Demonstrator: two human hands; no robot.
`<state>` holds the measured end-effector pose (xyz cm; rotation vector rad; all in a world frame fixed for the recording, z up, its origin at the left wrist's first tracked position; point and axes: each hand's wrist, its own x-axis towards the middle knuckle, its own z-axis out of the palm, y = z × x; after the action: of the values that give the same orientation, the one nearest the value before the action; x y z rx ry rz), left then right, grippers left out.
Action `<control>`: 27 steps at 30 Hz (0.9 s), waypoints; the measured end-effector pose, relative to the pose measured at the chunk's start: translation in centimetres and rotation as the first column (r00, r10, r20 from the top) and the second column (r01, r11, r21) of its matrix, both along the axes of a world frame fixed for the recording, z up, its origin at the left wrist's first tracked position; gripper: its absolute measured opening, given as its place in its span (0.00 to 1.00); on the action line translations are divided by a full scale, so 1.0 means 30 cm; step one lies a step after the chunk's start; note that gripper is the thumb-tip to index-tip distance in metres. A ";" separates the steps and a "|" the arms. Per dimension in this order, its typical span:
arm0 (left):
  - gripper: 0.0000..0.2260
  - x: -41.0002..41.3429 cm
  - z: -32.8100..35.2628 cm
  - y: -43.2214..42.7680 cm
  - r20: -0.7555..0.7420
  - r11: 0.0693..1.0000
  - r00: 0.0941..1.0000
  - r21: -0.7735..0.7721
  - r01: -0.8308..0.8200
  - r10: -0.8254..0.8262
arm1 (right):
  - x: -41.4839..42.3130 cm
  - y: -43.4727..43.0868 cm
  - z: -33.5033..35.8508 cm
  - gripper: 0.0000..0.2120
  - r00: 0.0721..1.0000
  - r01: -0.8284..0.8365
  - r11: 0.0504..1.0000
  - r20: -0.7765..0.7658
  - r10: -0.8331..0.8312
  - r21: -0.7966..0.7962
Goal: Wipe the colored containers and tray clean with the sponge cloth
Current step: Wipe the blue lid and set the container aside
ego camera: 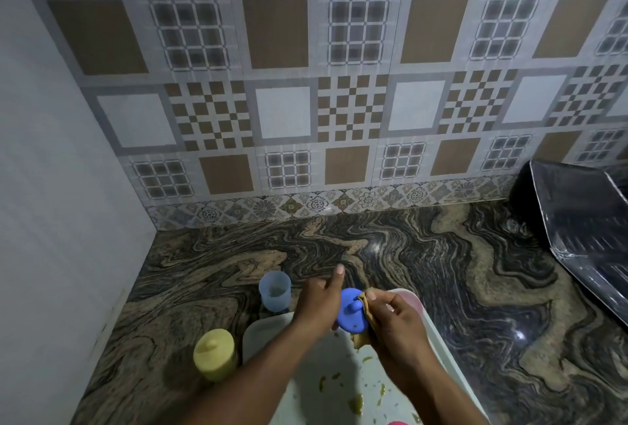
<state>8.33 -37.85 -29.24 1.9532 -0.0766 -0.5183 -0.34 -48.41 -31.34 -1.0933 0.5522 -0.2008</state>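
Because the white tray [265, 333] lies right under both hands, I think any dirt that comes off will drop onto it and not onto the desk [441, 271]. The near part of the tray has green food bits [356, 402] on it, so it is not clean yet. Just left of the tray stands a yellow container [214, 355] with its lid on, set out of the way on the desk.

Above the tray, the left hand [316, 305] has its fingers curled round a blue lid [351, 312] with a knob, thumb sticking up. It tips the lid up, likely so the cloth can reach it. The right hand [397, 317] pinches the brown sponge cloth [359, 338] and presses it on the right edge of the lid. So the cloth sits between the right hand and the lid, touching both.

Just behind the left hand stands a light blue container [274, 290], open on top; the lid may be its own. Far back is a tiled wall [306, 85].
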 end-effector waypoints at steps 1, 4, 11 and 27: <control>0.29 0.014 0.007 0.011 -0.075 0.995 0.992 -0.007 0.099 -0.099 | -0.004 -0.023 0.022 0.11 0.996 -0.083 0.996 -0.011 0.083 -0.030; 0.29 0.042 0.058 -0.001 -0.047 0.984 0.985 0.057 0.169 -0.166 | 0.007 -0.063 0.077 0.07 0.970 -0.242 0.966 -0.004 0.243 -0.087; 0.24 -0.047 0.071 -0.069 0.049 0.901 0.900 -0.026 -0.432 0.433 | 0.039 0.051 -0.025 0.11 0.993 0.108 0.994 0.049 -0.107 -0.021; 0.28 -0.030 0.101 -0.047 -0.200 0.959 0.949 -0.093 -0.267 0.245 | 0.058 -0.024 0.046 0.08 0.999 -0.018 0.996 -0.032 0.015 -0.089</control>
<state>7.44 -39.26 -26.21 1.7567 0.2580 -0.5083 1.40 -49.13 -29.96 -1.1890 0.5664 -0.1954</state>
